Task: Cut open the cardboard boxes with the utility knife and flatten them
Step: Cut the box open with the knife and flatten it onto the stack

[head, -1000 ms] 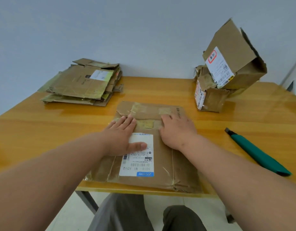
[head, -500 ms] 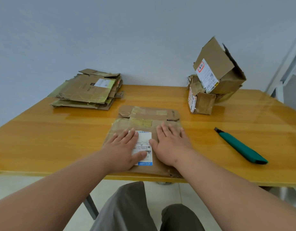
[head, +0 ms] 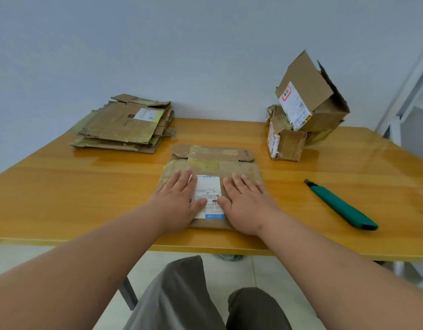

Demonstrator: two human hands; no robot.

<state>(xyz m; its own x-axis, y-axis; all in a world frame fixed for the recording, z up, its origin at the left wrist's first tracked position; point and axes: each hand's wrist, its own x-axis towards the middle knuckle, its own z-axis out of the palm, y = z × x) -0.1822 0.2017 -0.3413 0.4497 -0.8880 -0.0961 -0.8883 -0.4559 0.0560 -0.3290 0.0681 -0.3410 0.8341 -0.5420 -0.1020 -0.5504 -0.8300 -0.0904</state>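
A flattened cardboard box [head: 211, 167] lies near the front edge of the wooden table [head: 62, 186], its white shipping label [head: 208, 189] facing up. Both hands press flat on it with straight, spread fingers — the left hand [head: 178, 203] on the label's left side, the right hand [head: 247, 206] on its right, thumbs nearly meeting over the print. The green utility knife [head: 341, 206] lies on the table to the right, well apart; its blade seems retracted, though the tip is small. At the back left sits a stack of flattened boxes [head: 124, 125] — at the back right, two unflattened boxes [head: 303, 115], one tilted atop the other.
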